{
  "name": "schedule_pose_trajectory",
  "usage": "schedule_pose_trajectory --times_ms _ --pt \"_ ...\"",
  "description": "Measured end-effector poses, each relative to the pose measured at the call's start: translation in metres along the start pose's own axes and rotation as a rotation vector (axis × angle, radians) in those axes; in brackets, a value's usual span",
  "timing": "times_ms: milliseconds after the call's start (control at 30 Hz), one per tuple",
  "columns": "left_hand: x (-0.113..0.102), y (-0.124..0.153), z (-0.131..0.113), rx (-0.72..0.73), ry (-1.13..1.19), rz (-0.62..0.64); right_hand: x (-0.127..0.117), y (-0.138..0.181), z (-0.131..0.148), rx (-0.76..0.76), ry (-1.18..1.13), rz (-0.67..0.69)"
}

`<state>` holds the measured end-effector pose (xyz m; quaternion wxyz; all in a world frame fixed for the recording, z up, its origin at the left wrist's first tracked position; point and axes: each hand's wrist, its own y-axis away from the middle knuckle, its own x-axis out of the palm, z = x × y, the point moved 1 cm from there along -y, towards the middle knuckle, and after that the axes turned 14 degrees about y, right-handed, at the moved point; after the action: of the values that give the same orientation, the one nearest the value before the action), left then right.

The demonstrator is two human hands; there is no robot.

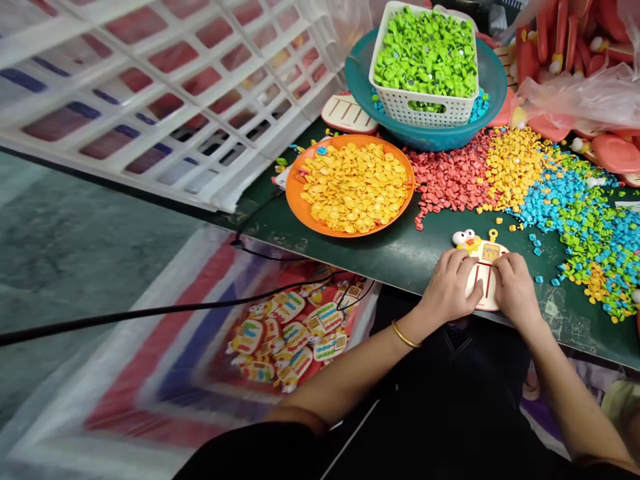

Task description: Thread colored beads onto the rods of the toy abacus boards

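Observation:
A cream, duck-faced toy board (486,283) lies at the table's front edge. Bulging white eyes (465,238), a yellow beak and a yellow loop sit at its top, and red grooves run down its face below a small printed panel. My left hand (451,285) grips its left side, fingers curled over the surface and thumb near the middle. On the opposite side, my right hand (516,285) closes over the edge with bent fingertips on the board. Whether a small piece is under the fingers is hidden.
Loose red (453,175), yellow (517,163), blue and green pieces spread behind and right. An orange plate (295,200) holds yellow discs. A white basket (395,105) of green pieces sits in a teal basin (360,73). Finished-looking toys (295,337) fill a striped bag at lower left.

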<state>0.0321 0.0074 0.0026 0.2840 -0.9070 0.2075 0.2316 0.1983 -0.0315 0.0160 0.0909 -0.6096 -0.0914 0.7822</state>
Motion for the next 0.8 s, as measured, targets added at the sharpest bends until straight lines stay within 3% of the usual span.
schedule_pose_trajectory --times_ms 100,233,333,467,567,667,800 --pt "0.001 -0.001 -0.001 -0.018 -0.016 0.006 0.002 -0.007 0.012 -0.031 -0.182 0.006" --pt "0.001 -0.001 -0.001 -0.040 0.004 -0.029 0.009 -0.057 0.009 0.067 -0.364 -0.013" --pt "-0.002 -0.002 0.000 -0.023 0.029 -0.031 0.021 -0.105 -0.003 0.123 -0.201 -0.066" --pt "-0.006 -0.006 0.002 0.052 0.107 0.015 0.029 -0.136 -0.013 -0.018 0.010 0.074" --pt "-0.008 -0.006 0.004 0.024 0.107 0.010 0.014 -0.122 -0.021 -0.003 0.022 0.060" --pt "-0.008 -0.005 0.005 -0.024 0.072 0.013 -0.012 -0.086 -0.031 0.085 -0.141 0.043" --pt "-0.009 -0.008 0.003 0.082 0.016 0.174 -0.022 -0.041 -0.034 0.277 -0.307 0.164"
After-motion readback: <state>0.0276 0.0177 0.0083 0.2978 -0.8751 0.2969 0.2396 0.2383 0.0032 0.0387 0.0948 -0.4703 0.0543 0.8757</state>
